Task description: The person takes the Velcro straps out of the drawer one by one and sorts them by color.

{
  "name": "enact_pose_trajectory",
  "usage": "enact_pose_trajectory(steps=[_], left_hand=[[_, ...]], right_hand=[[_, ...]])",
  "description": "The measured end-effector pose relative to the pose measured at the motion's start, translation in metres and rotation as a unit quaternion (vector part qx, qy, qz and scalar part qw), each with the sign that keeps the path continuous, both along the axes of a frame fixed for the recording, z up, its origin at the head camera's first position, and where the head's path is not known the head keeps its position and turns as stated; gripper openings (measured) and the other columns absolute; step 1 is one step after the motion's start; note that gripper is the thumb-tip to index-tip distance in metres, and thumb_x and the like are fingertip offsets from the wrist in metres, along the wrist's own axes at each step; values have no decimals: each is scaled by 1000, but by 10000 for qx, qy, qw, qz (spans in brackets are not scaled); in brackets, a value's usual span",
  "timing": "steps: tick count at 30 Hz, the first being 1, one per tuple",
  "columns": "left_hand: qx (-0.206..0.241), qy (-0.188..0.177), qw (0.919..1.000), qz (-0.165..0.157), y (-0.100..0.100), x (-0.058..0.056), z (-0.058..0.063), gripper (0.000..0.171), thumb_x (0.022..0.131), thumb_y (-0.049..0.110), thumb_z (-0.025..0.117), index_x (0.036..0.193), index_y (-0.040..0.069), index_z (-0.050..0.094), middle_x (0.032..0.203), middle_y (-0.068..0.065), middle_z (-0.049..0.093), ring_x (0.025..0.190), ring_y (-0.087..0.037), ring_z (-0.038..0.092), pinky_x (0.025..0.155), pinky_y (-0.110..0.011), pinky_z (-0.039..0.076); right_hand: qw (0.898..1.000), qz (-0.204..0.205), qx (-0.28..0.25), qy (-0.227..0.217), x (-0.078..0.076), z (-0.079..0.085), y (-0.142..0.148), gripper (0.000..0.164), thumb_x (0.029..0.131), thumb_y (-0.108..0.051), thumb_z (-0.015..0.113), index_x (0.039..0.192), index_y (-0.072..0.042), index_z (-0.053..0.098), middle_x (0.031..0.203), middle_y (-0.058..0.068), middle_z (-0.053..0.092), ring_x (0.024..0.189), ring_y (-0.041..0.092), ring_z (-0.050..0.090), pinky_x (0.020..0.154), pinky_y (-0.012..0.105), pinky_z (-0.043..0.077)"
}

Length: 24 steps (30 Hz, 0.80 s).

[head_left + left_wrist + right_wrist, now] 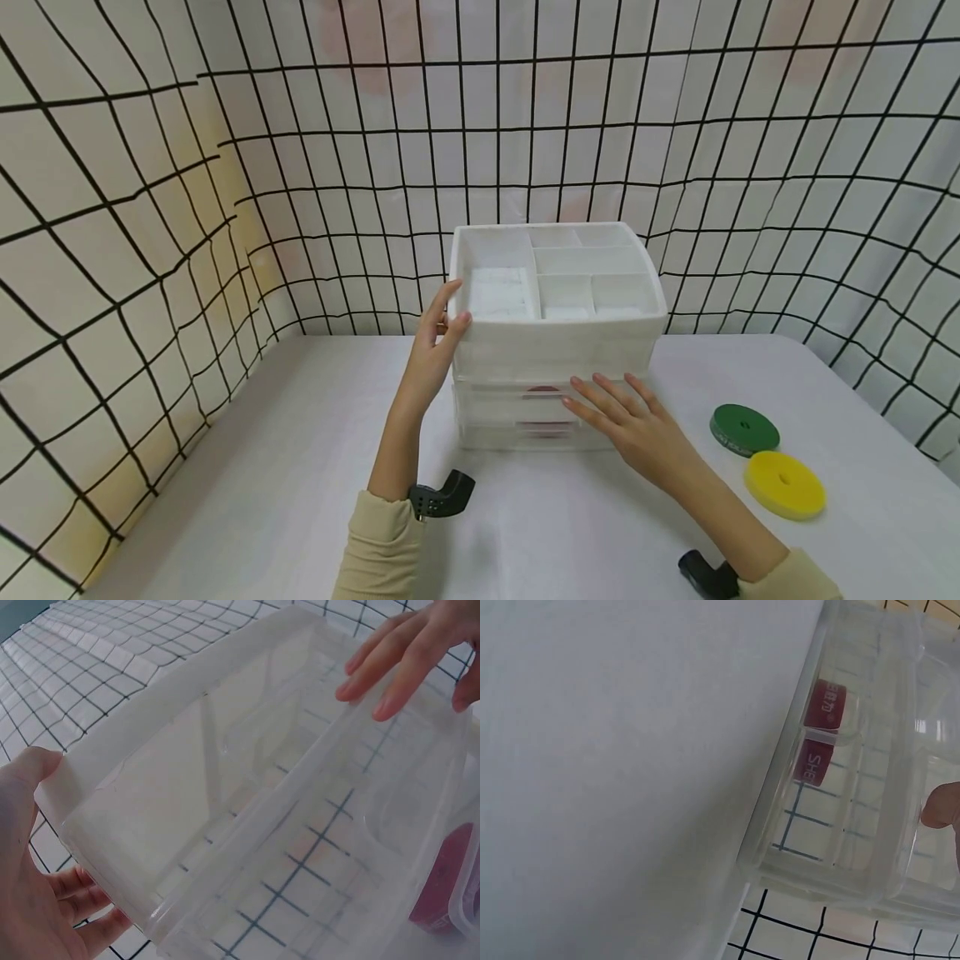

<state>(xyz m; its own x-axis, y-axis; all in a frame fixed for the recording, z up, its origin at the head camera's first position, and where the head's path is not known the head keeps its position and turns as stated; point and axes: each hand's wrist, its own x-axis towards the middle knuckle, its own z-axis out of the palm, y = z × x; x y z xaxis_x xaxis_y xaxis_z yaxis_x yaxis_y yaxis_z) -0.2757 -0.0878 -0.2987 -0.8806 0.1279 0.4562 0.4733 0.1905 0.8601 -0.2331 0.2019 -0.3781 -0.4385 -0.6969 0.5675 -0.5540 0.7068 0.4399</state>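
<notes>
A white and clear plastic drawer organizer (pixel 555 350) stands upright on the table, with an open sectioned tray on top. My left hand (pixel 437 342) rests on its upper left corner, the thumb at the front rim and the other fingers against the side. At the front my right hand (pixel 626 421) has its fingers spread, the tips at the edge of a clear drawer. In the left wrist view the right fingers (pixel 401 664) lie at that drawer's top edge. Something red with white lettering (pixel 825 705) shows through the lower drawer fronts.
To the right on the white table (pixel 300 500) lie a green roll (pixel 745 429) and a yellow roll (pixel 784 485), close together. White walls with a black grid (pixel 495 125) enclose the table at the back and sides, close behind the organizer.
</notes>
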Motion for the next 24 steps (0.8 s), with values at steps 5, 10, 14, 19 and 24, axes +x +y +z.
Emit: enact_pose_trajectory(steps=[5, 10, 14, 19, 24], left_hand=[[-33, -24, 10000, 34, 0, 0, 0, 48, 93, 37, 46, 139, 31, 32, 97, 1, 32, 92, -18, 37, 72, -33, 36], [-31, -49, 10000, 38, 0, -1, 0, 47, 93, 38, 46, 138, 34, 33, 99, 1, 33, 92, -18, 38, 72, -33, 36], [-19, -33, 10000, 46, -1, 0, 0, 47, 93, 37, 46, 138, 34, 33, 96, 1, 32, 91, -18, 37, 71, -32, 35], [-10, -45, 10000, 40, -1, 0, 1, 47, 93, 37, 46, 138, 33, 33, 97, 1, 33, 91, -18, 37, 71, -32, 36], [-19, -66, 10000, 34, -1, 0, 1, 46, 93, 37, 46, 137, 37, 33, 99, 0, 34, 92, -18, 38, 72, -32, 37]], right_hand=[[10000, -34, 3, -27, -3, 1, 0, 57, 97, -9, 1, 136, -23, 40, 144, 0, 34, 131, 24, 31, 109, 47, 18], [10000, -13, -20, -23, -7, 1, 0, 53, 90, -3, 25, 136, -24, 41, 144, -2, 32, 132, 24, 29, 109, 48, 17], [10000, -1, -26, 43, -10, 0, -1, 55, 86, -2, 30, 135, -24, 42, 144, -3, 32, 132, 24, 28, 108, 48, 17], [9999, 64, -6, 158, -12, 0, -1, 57, 85, 1, 29, 135, -23, 42, 143, -3, 31, 132, 25, 26, 106, 49, 18], [9997, 115, -2, 220, -14, 0, 0, 61, 82, 4, 35, 136, -23, 41, 143, -2, 30, 130, 25, 25, 103, 50, 18]])
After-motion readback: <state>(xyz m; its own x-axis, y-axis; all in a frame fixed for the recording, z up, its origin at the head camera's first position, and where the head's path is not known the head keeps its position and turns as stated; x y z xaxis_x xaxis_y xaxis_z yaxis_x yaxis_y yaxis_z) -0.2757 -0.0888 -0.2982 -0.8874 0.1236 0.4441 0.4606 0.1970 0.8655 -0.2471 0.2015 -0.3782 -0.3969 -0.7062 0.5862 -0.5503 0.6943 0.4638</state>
